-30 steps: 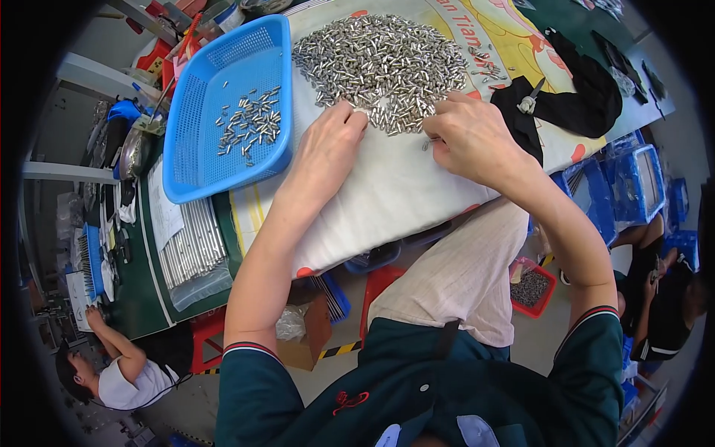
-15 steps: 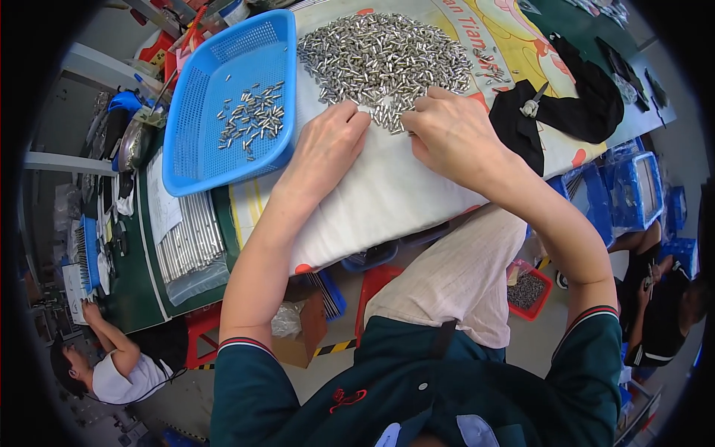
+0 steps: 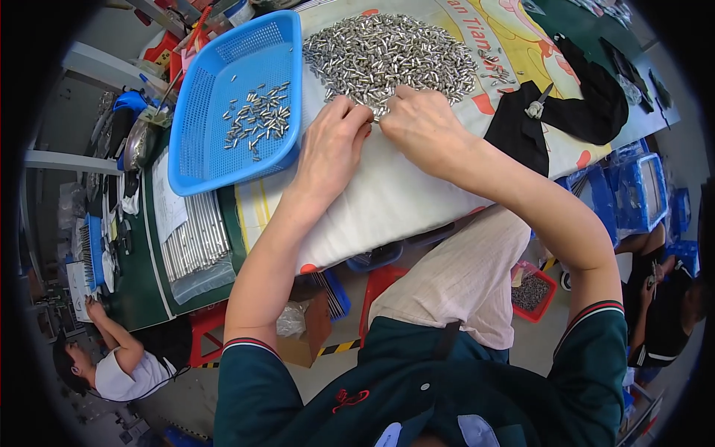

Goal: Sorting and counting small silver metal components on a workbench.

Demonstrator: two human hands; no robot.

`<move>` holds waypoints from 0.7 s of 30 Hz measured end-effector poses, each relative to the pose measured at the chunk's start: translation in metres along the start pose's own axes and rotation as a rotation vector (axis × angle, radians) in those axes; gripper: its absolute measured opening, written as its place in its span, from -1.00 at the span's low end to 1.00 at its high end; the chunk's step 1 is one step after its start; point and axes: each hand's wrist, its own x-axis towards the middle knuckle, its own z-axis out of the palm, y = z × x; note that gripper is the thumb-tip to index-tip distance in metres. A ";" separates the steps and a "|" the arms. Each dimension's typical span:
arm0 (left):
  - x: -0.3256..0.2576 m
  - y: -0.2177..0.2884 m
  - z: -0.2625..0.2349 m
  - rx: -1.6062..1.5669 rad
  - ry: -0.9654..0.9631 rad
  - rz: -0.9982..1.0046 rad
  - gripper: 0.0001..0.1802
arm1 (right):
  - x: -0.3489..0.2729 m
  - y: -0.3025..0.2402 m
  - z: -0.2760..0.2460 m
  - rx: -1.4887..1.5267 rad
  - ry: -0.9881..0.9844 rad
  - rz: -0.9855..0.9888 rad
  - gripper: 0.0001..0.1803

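A wide heap of small silver metal pins (image 3: 391, 56) lies on a padded white cloth (image 3: 372, 194). At its near edge my left hand (image 3: 331, 145) is closed, thumb and fingers pinched together. My right hand (image 3: 423, 127) is closed too, knuckles up, close beside the left one. Both sets of fingertips meet at the pins, and what they pinch is hidden or too small to make out. Left of the heap stands a blue plastic basket (image 3: 179, 141) with a loose scatter of the same pins (image 3: 261, 119) on its bottom.
Right of the heap lie a black cloth (image 3: 518, 138) and a small pointed tool with a wrapped handle (image 3: 535, 109). Long metal rods (image 3: 195, 242) in a plastic bag are left, below the basket. A red bin (image 3: 551, 302) stands on the floor. Co-workers sit at both sides.
My right hand has moved left along the heap's near edge, close to my left hand. The left has shifted only slightly. The whole view has drifted a little to the right.
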 end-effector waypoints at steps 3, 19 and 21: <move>0.000 0.002 0.002 -0.213 0.016 -0.087 -0.89 | -0.006 0.013 -0.001 0.279 0.270 0.096 -0.91; -0.008 0.030 0.015 -0.993 0.143 -0.331 -0.89 | -0.037 -0.019 0.013 1.119 0.670 0.470 -0.89; -0.006 0.032 0.014 -0.990 0.141 -0.351 -0.89 | -0.038 -0.018 0.014 1.119 0.673 0.465 -0.89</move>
